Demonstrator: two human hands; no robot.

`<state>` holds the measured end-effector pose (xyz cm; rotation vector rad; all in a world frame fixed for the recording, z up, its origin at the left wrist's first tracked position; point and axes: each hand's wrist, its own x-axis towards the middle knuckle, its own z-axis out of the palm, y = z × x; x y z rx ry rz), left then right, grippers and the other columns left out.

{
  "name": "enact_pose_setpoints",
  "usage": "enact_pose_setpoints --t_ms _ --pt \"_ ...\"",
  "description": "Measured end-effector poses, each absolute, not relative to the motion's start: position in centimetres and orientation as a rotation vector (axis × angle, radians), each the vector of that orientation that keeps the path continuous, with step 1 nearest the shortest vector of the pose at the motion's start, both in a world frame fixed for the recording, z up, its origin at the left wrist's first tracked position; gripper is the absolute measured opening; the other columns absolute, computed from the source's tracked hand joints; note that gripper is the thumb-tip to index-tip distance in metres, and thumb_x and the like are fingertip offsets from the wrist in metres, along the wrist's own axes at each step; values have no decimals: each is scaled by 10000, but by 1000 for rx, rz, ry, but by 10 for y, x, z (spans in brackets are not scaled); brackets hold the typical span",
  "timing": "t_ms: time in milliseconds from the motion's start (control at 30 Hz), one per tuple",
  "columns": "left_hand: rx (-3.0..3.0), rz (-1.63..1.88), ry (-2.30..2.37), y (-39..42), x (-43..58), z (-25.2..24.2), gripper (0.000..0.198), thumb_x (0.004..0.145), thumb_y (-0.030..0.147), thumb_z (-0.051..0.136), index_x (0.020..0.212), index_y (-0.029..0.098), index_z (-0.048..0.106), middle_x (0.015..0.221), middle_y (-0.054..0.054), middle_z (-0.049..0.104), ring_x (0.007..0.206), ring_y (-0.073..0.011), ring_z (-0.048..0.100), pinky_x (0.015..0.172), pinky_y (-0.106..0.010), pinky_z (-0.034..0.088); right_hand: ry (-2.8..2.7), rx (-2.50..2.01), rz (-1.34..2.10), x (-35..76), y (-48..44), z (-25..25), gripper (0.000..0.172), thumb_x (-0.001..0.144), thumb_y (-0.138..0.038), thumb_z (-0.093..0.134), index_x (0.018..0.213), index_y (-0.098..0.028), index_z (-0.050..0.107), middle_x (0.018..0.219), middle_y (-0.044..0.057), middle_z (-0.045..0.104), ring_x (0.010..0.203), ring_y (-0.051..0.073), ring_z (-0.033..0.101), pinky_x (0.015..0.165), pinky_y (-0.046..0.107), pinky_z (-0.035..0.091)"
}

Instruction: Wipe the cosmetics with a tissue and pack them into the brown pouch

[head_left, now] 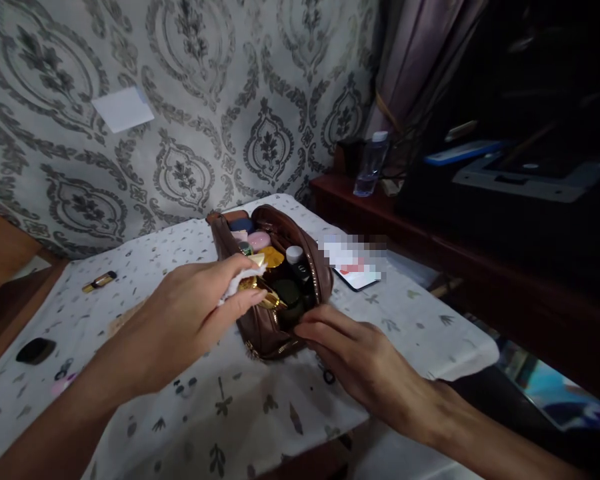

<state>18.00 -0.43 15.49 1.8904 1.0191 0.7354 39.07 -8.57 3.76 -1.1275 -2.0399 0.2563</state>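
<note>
A brown zippered bag (263,330) lies open on the table, packed with small items. My left hand (195,303) is closed over the bag's near left side, pinching a crumpled white tissue (247,275). Shiny gold pieces (270,298) show right by its fingertips; whether they are gripped too is unclear. The fingers of my right hand (350,340) are closed on the bag's near right edge. Inside the bag are a round pink item (259,241), a yellow-gold item (271,257), a white-capped container (294,255) and a dark round jar (289,293).
A phone (355,267) with a lit screen lies right of the bag. On the left of the patterned tablecloth (250,407) are a gold-and-black tube (99,282) and a black oval item (36,350). A water bottle (371,165) stands on the dark red desk (330,190).
</note>
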Motion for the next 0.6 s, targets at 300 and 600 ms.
enact_pose_setpoints --t_ms 300,600 --pt "2596 326 887 -4 205 147 143 879 307 584 876 226 702 866 -43 677 896 -255 644 806 -323 468 -1970 -1021 196 390 -83 27 282 940 -49 446 1134 -188 595 1028 71 656 868 144 691 711 242 600" --pt "3118 -167 859 -19 213 145 190 846 68 494 960 209 550 971 -43 628 918 -245 614 723 -338 476 -1965 -986 180 388 -81 33 255 943 -57 449 1128 -184 570 991 61 622 853 135 649 718 235 580"
